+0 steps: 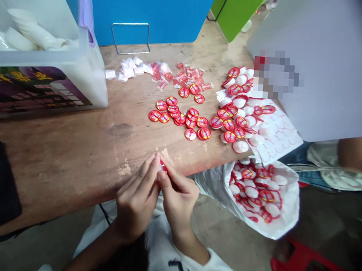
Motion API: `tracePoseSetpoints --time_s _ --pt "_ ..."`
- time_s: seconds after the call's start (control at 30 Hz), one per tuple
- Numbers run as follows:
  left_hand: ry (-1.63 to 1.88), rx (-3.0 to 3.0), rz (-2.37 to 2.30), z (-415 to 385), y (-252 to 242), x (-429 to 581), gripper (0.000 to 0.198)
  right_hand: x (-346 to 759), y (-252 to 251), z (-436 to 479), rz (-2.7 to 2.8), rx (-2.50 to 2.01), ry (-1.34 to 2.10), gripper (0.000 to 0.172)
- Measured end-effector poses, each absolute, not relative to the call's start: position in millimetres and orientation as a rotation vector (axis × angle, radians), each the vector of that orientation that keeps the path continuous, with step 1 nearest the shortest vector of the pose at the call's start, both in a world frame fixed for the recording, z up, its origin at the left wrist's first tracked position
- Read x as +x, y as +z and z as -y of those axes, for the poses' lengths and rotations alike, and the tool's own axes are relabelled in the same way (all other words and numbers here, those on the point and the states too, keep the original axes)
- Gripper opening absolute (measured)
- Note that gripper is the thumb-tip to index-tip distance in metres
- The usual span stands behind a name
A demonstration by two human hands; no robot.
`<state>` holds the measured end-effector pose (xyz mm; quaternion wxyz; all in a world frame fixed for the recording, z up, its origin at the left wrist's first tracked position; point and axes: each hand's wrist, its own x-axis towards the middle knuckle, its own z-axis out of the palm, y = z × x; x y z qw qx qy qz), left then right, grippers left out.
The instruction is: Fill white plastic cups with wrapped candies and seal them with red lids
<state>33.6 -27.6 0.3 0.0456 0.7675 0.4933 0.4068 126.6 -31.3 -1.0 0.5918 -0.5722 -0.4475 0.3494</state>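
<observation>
My fingertips (153, 166) of both hands come together, pinching a small red badge (163, 166) that is mostly hidden between them, just over the near edge of the wooden table (59, 165). My left hand (136, 202) is on the left of the pinch and my right hand (177, 198) on the right, and the fingers of each are closed around the piece, not spread apart. Farther up the tabletop, near the middle of the frame, lies a loose scatter of round red-printed badges (190, 134), some overlapping. To their right, a heap of red badges and white discs (240, 146) sits on a white sheet marked with circles (279, 137). Below that, at the table's right edge, a white plastic bag (214, 186) holds more of the same. Small clear packets, white ones (128, 69) and red ones (189, 76), lie in a row toward the far edge. At the upper left stands a clear plastic bin (89, 76) holding white cups (31, 30). A wire stand (130, 38) leans against a blue panel (145, 10), and a red stool (302, 261) shows at the lower right.
</observation>
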Motion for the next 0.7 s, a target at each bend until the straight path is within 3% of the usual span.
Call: tracePoseSetpoints --time_s 0.33,0.53,0.7 --pt "1.128 2.412 -1.435 25 9 33 0.049 123 -2 36 1.041 -1.381 0.784 0.031" --pt "1.047 2.147 -1.381 30 5 31 0.074 118 -3 28 0.805 -1.247 0.878 0.024" --pt "1.068 2.053 -1.272 32 4 31 0.081 116 -5 23 0.669 -1.169 0.898 0.014"
